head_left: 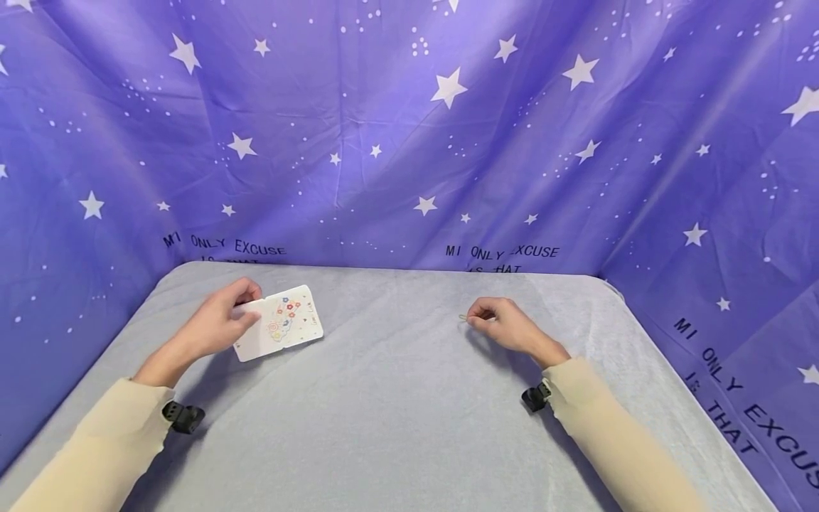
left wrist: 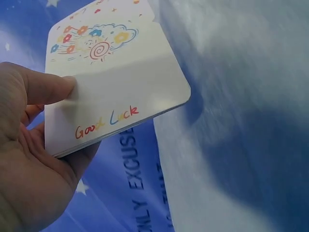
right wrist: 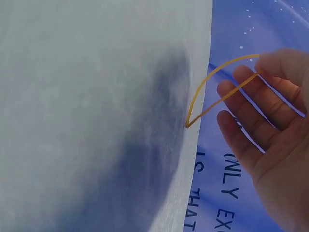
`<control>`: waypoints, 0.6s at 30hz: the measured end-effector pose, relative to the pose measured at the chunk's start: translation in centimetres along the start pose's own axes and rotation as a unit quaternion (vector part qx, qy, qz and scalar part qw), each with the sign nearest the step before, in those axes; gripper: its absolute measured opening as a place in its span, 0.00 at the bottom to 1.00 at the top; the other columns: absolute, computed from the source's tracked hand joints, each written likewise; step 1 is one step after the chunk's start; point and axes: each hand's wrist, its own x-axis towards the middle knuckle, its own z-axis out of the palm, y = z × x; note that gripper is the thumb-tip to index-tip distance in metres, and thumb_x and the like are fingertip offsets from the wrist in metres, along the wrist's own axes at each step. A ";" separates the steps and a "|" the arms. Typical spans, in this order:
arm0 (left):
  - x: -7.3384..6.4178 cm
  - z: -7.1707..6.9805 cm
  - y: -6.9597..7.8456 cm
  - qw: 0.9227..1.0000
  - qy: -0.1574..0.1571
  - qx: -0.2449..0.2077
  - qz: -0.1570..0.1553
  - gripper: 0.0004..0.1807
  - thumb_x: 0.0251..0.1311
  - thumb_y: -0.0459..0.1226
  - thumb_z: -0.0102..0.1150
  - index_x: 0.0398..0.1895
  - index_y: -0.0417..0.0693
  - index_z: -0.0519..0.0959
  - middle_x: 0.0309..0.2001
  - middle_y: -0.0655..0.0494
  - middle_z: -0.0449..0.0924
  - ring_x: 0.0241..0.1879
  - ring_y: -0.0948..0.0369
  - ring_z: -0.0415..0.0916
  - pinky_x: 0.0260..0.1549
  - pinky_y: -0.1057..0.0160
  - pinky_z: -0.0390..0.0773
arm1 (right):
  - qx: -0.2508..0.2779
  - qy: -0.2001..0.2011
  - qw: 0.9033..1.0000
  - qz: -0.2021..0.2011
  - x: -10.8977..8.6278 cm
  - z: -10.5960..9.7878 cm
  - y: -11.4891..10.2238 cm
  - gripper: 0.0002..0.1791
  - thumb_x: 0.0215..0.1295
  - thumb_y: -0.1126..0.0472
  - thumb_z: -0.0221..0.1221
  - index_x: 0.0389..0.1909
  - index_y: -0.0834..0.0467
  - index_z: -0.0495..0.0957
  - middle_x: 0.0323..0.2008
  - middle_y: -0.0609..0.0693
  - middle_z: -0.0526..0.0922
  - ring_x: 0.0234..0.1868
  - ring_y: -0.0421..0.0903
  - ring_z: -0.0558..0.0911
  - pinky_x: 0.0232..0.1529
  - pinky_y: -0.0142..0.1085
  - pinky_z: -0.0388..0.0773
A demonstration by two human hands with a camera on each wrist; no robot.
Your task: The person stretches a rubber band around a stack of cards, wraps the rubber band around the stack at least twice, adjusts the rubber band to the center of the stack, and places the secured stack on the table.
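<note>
My left hand (head_left: 220, 316) grips a small white notebook (head_left: 294, 323) by one end, at the left of the table. Its cover (left wrist: 120, 82) carries drawn flowers, a cloud, a red spiral sun and the words "Good Luck"; the thumb (left wrist: 50, 88) lies on top and the other fingers are under it. Over the right half of the table, my right hand (head_left: 505, 323) pinches a thin yellow rubber band (right wrist: 203, 79) between thumb and index finger. The band hangs out in a loop, bent to a point at its far end. The two hands are well apart.
A grey cloth (head_left: 397, 398) covers the table. Purple curtains (head_left: 384, 107) with white stars and printed words stand behind it and at both sides. Each wrist bears a small black camera, one at the left sleeve (head_left: 184, 417) and one at the right (head_left: 534, 397).
</note>
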 end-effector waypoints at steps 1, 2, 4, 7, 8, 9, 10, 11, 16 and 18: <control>0.2 0.2 0.3 1.000 -0.003 -0.004 0.000 0.14 0.51 0.21 0.59 0.37 0.43 0.70 0.38 0.45 0.78 0.43 0.52 0.74 0.45 0.64 0.70 | 0.000 0.002 1.000 -0.002 0.0 0.1 0.0 0.04 0.63 0.65 0.60 0.34 0.62 0.80 0.34 0.55 0.83 0.36 0.45 0.79 0.46 0.45 0.75; 0.4 0.4 0.6 1.000 -0.007 -0.005 0.000 0.14 0.51 0.21 0.59 0.37 0.43 0.70 0.39 0.44 0.78 0.44 0.51 0.75 0.46 0.60 0.71 | -0.001 0.003 1.000 -0.005 0.0 0.1 0.0 0.03 0.63 0.66 0.60 0.34 0.62 0.80 0.34 0.55 0.83 0.36 0.45 0.79 0.47 0.45 0.75; 0.6 0.8 1.1 1.000 -0.011 -0.005 0.000 0.14 0.52 0.21 0.59 0.37 0.43 0.70 0.39 0.44 0.79 0.44 0.50 0.75 0.46 0.53 0.71 | -0.003 0.006 1.000 -0.009 0.1 0.2 -0.1 0.03 0.63 0.65 0.60 0.34 0.62 0.81 0.34 0.54 0.83 0.37 0.44 0.79 0.48 0.45 0.75; 1.0 1.3 1.8 1.000 -0.018 -0.004 0.001 0.14 0.52 0.21 0.59 0.37 0.44 0.70 0.38 0.46 0.79 0.43 0.50 0.75 0.45 0.49 0.71 | -0.004 0.013 1.000 -0.012 0.1 0.4 -0.3 0.03 0.62 0.65 0.60 0.34 0.61 0.81 0.34 0.51 0.83 0.38 0.44 0.80 0.49 0.46 0.74; 1.2 1.5 2.0 1.000 -0.020 -0.005 0.002 0.14 0.52 0.21 0.59 0.37 0.44 0.70 0.38 0.46 0.80 0.42 0.50 0.75 0.45 0.49 0.71 | -0.003 0.016 1.000 -0.012 0.1 0.4 -0.3 0.03 0.62 0.65 0.60 0.34 0.61 0.80 0.33 0.50 0.83 0.38 0.44 0.80 0.50 0.46 0.74; 1.4 1.7 2.2 1.000 -0.022 -0.008 0.004 0.14 0.52 0.21 0.58 0.37 0.44 0.70 0.38 0.47 0.79 0.42 0.51 0.75 0.45 0.49 0.71 | -0.002 0.020 1.000 -0.012 0.0 0.5 -0.3 0.03 0.62 0.66 0.60 0.34 0.61 0.81 0.33 0.50 0.83 0.38 0.44 0.80 0.50 0.47 0.74; 1.5 1.9 2.4 1.000 -0.024 -0.011 0.005 0.14 0.52 0.21 0.58 0.37 0.44 0.70 0.38 0.47 0.79 0.42 0.51 0.75 0.45 0.49 0.71 | -0.002 0.022 1.000 -0.011 0.0 0.5 -0.4 0.03 0.62 0.66 0.60 0.34 0.61 0.81 0.33 0.48 0.83 0.38 0.45 0.80 0.51 0.48 0.74; 1.7 2.2 2.6 1.000 -0.026 -0.013 0.008 0.14 0.53 0.21 0.58 0.37 0.44 0.70 0.38 0.47 0.79 0.42 0.51 0.76 0.45 0.49 0.72 | -0.001 0.024 1.000 -0.009 0.0 0.5 -0.4 0.02 0.62 0.66 0.60 0.34 0.60 0.81 0.33 0.48 0.83 0.38 0.45 0.80 0.51 0.48 0.74; 2.4 3.3 3.7 0.999 -0.031 -0.024 0.011 0.13 0.53 0.22 0.58 0.37 0.45 0.70 0.37 0.48 0.80 0.40 0.52 0.76 0.43 0.50 0.73 | 0.000 0.028 1.000 -0.007 -0.1 0.6 -0.6 0.02 0.63 0.64 0.60 0.33 0.59 0.80 0.33 0.46 0.82 0.39 0.44 0.80 0.52 0.49 0.73; 2.6 3.7 4.1 0.999 -0.032 -0.021 0.011 0.13 0.54 0.23 0.58 0.37 0.45 0.70 0.37 0.48 0.80 0.40 0.51 0.76 0.43 0.49 0.73 | 0.002 0.031 0.999 -0.011 -0.1 0.7 -0.8 0.02 0.63 0.64 0.60 0.33 0.59 0.80 0.33 0.47 0.82 0.39 0.44 0.80 0.52 0.49 0.73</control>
